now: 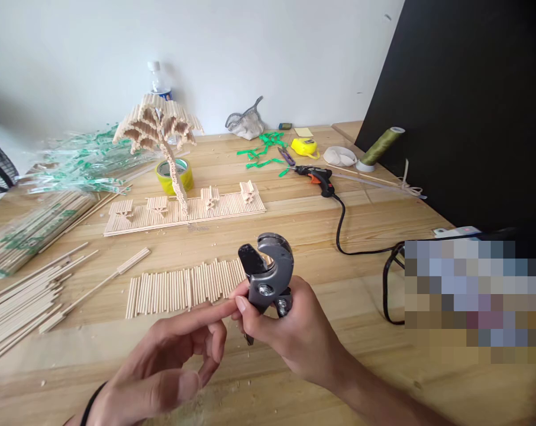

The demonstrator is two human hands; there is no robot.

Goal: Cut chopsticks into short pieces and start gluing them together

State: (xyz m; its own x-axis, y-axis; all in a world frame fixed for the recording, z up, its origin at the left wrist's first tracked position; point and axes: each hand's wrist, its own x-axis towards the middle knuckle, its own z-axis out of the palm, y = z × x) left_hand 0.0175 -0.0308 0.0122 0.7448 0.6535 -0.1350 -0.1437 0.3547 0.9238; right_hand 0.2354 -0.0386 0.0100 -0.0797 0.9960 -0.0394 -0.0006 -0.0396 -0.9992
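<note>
In my right hand (294,331) is a dark metal hand cutter (274,272) with a curved jaw, held upright over the table with its jaws apart. My left hand (170,349) reaches in from the left; its index fingertip touches the cutter near my right thumb, and the other fingers are loosely bent with nothing in them. Just behind the hands lies a row of short wooden sticks (179,288), side by side, its right end hidden by the cutter. Farther back stands a stick-built tree model (174,177) on a slatted base (226,208) with several small stick pieces.
Long loose sticks (23,302) and bagged sticks (32,231) lie at left. A yellow tape roll (186,177) sits behind the base. A glue gun (315,177) trails a black cord (341,228) at right, near a yellow tape measure (304,147). A black panel (463,118) borders the right side.
</note>
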